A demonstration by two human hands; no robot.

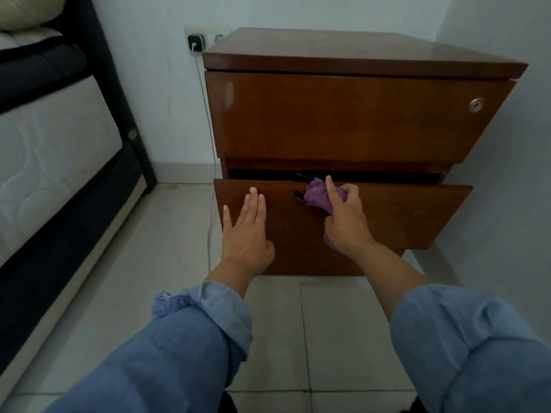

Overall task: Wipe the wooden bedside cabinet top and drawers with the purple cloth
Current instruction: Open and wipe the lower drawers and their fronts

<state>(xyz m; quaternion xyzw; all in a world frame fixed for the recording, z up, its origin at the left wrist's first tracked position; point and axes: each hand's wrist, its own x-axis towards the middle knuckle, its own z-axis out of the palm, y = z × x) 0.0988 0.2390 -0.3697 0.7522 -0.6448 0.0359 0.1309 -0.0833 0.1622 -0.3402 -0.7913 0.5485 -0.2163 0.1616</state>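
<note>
- Looking down at the wooden bedside cabinet (357, 114), we note it stands on pale floor tiles (280, 329) against a light wall.
- Upper drawer (351, 117) is closed; a round metal lock (476, 104) sits near its right edge.
- Lower drawer (402, 216) is pulled out from the cabinet, with a dark gap showing above its front panel.
- Right hand (346, 216) grips the purple cloth (320, 196), bunched, with the index finger extended; cloth is pressed against the top edge of the lower drawer front, near its middle.
- A small dark fitting (299, 195) shows just left of the cloth on that drawer front; we cannot tell what it is.
- Left hand (246, 231) is flat, fingers straight, palm resting on the lower drawer front, left of the cloth; it holds nothing.
- Both forearms wear rolled blue sleeves (202, 317).
- Left of the cabinet: a wall socket with a black charger (195, 43) and a thin white cable (208, 144) running down past the cabinet's left side.
- Farther left of the cabinet: a bed (50, 138) with a dark frame and a pale mattress.
</note>
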